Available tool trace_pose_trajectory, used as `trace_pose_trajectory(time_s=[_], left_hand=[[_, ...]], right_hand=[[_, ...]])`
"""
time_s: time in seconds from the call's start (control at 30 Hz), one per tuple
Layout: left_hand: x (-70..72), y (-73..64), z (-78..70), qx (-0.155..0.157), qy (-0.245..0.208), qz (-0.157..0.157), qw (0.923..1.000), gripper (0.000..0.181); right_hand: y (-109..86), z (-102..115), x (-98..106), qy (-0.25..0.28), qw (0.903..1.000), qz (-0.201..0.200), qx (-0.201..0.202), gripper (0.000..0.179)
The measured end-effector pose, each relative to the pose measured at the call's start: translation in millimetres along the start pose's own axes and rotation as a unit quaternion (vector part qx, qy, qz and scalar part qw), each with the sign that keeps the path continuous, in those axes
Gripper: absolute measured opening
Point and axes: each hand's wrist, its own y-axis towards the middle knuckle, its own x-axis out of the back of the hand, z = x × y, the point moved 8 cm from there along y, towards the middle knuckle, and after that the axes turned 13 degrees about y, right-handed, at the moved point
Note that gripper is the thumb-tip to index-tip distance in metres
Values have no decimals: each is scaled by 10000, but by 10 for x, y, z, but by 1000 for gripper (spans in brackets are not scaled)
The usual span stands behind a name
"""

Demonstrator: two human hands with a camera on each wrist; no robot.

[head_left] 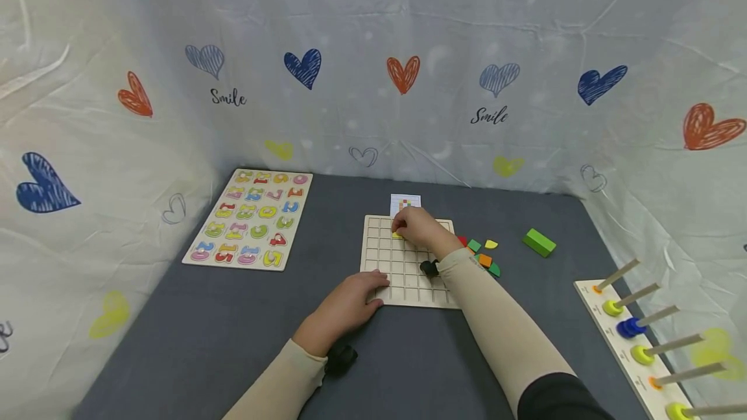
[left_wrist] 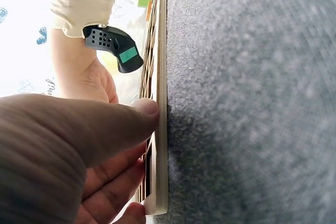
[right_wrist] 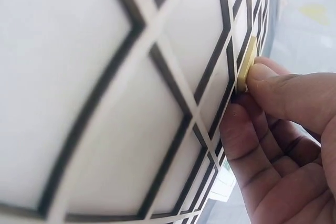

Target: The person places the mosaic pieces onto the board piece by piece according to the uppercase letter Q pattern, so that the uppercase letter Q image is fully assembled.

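A light wooden grid board (head_left: 397, 267) with square cells lies at the middle of the table. My right hand (head_left: 421, 229) is over its far part, pinching a small yellow piece (right_wrist: 246, 67) between thumb and fingers; in the right wrist view the piece stands tilted at the grid lines. My left hand (head_left: 348, 301) rests at the board's near left edge, fingers on its surface. In the left wrist view, the left thumb (left_wrist: 144, 109) lies along the board's edge. A small card (head_left: 405, 201) with a coloured pattern sits just behind the board.
Right of the board are several loose pieces, including an orange piece (head_left: 485, 260) and a yellow piece (head_left: 491, 244). Farther right is a green block (head_left: 539, 242). A number puzzle board (head_left: 233, 261) lies at left, and a peg board (head_left: 604, 316) with upright sticks at right.
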Motion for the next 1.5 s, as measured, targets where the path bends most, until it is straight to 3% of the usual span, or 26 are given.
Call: trace_pose_trajectory(time_s=[0.13, 0.3, 0.47, 0.6, 0.73, 0.97, 1.33, 1.5], left_hand=[[-11, 6, 2, 27, 49, -1, 10000, 38], [-7, -5, 24, 108, 33, 32, 9999, 39], [31, -30, 60, 134, 3, -8, 9999, 39], [50, -38, 90, 202, 60, 12, 9998, 40], [77, -42, 108, 263, 21, 7, 9997, 40], [44, -33, 108, 221, 7, -1, 9998, 40], [-7, -12, 62, 204, 82, 52, 9997, 40], [-12, -15, 30, 177, 23, 69, 9998, 40]], right_hand=[[-50, 10, 73, 181, 9993, -293, 109, 14], [-318, 14, 475, 737, 9907, -1119, 243, 25], [-662, -224, 931, 761, 9863, -1454, -149, 27], [-881, -522, 1105, 404, 9878, -1355, -656, 28], [-980, -744, 1045, 180, 9901, -942, -1021, 28], [-949, -886, 777, 182, 9924, -411, -1145, 33], [-963, -929, 744, 115, 9908, -492, -1255, 21], [-999, -851, 844, 28, 9899, -682, -1246, 9]])
